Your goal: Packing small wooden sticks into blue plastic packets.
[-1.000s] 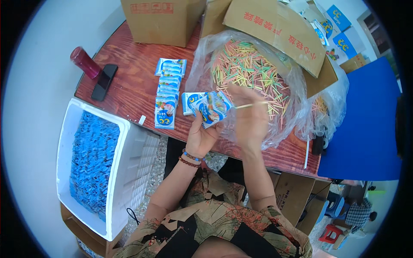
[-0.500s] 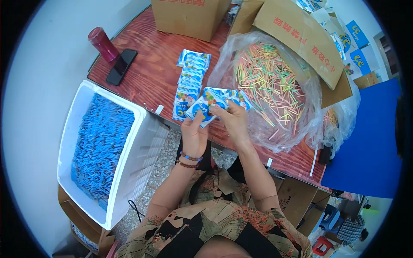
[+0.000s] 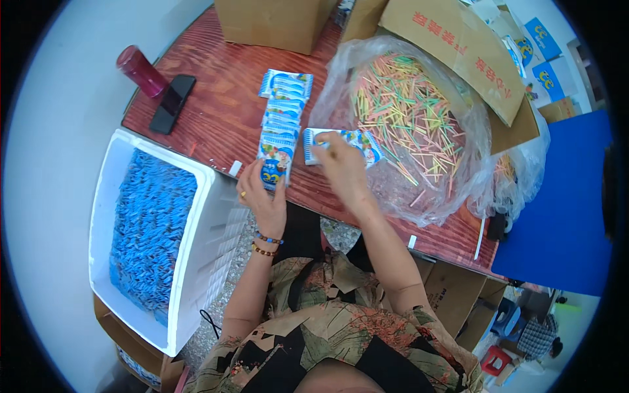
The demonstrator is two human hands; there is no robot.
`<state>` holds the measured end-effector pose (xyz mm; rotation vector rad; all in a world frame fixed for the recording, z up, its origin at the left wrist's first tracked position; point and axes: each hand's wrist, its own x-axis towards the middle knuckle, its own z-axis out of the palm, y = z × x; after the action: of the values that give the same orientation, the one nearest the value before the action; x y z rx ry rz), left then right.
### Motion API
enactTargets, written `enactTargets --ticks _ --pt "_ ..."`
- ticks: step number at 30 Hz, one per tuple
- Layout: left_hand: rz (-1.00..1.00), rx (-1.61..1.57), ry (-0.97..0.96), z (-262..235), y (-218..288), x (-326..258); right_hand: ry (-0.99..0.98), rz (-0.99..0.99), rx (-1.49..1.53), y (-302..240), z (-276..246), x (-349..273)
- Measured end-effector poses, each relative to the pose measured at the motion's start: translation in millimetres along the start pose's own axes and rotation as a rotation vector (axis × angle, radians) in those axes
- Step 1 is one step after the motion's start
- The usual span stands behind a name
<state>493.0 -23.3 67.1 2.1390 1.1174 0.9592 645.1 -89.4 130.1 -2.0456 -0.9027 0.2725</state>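
A row of overlapping blue-and-white snack packets (image 3: 283, 121) lies on the red-brown wooden table. My left hand (image 3: 264, 202) is at the near end of the row, its thumb and fingers closed around the sides of the nearest packet (image 3: 276, 162). To the right, more of these packets (image 3: 357, 141) lie beside the clear plastic bag. Over their left part is my right hand (image 3: 344, 167), its fingers curled in and slightly blurred; its fingertips hide whatever may be between them.
The clear bag (image 3: 334, 85) holds many pastel sticks (image 3: 413, 111). A white foam box (image 3: 190, 262) full of small blue packets stands left of the table. At the back are cardboard boxes (image 3: 272, 26), a dark phone (image 3: 173, 105) and a red bottle (image 3: 142, 71).
The packets I held in both hands are out of the air. My left hand has moved left to the row's near end; my right hand stays over the packets by the bag.
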Motion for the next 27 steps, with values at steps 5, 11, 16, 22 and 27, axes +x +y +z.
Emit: enactTargets --ticks 5,11,16,22,27 --pt "0.053 -0.087 0.071 1.5 15.8 2.0 0.169 0.083 -0.041 74.9 -73.0 20.8" --pt "0.255 -0.167 0.001 14.0 52.5 1.4 0.083 0.089 -0.194 88.8 -71.3 18.0" --pt "0.331 -0.210 -0.070 32.2 70.7 5.8 0.126 0.030 0.452 99.6 -80.8 13.8" --pt "-0.180 -0.864 -0.389 50.3 97.1 18.0 0.167 0.097 0.827 69.6 -90.5 -17.6" --pt "-0.401 -1.211 -0.424 45.9 105.5 11.6 0.050 0.210 0.880 53.3 -100.6 -36.4"
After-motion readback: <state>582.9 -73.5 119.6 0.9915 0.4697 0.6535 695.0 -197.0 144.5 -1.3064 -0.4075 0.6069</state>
